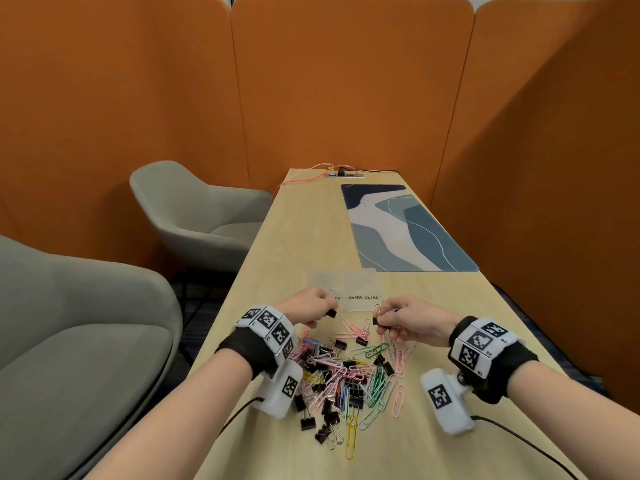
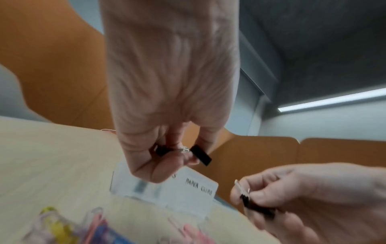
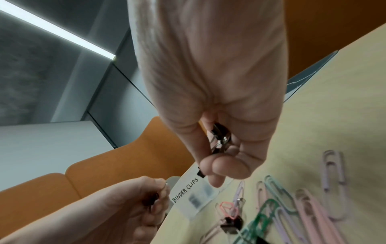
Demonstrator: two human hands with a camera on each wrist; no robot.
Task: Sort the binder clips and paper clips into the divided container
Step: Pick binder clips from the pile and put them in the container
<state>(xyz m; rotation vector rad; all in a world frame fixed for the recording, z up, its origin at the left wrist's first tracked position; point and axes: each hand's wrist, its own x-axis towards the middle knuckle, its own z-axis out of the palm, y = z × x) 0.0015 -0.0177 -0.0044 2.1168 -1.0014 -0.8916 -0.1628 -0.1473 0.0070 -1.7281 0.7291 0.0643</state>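
Heaped closest to the near edge of the table (image 1: 311, 237) is a tangle of paper clips (image 1: 375, 382) in pink, green, yellow and blue, mixed with black binder clips (image 1: 306, 423). Past the heap, toward the middle of the table, sits the clear divided container (image 1: 360, 282), its near wall labelled "BINDER CLIPS" on the left part and "PAPER CLIPS" on the right. Both hands hover just in front of that wall, above the far rim of the heap. The left hand (image 1: 308, 306) has its fingers curled, pinching a black binder clip (image 2: 201, 155) by its wire handle. The right hand (image 1: 410, 318) is also curled tight, holding another binder clip (image 3: 219, 135) between thumb and fingers. A blue patterned desk mat (image 1: 405, 230) lies along the right edge farther back, and two grey chairs (image 1: 194, 209) stand off the left side, with orange partitions (image 1: 346, 81) around.
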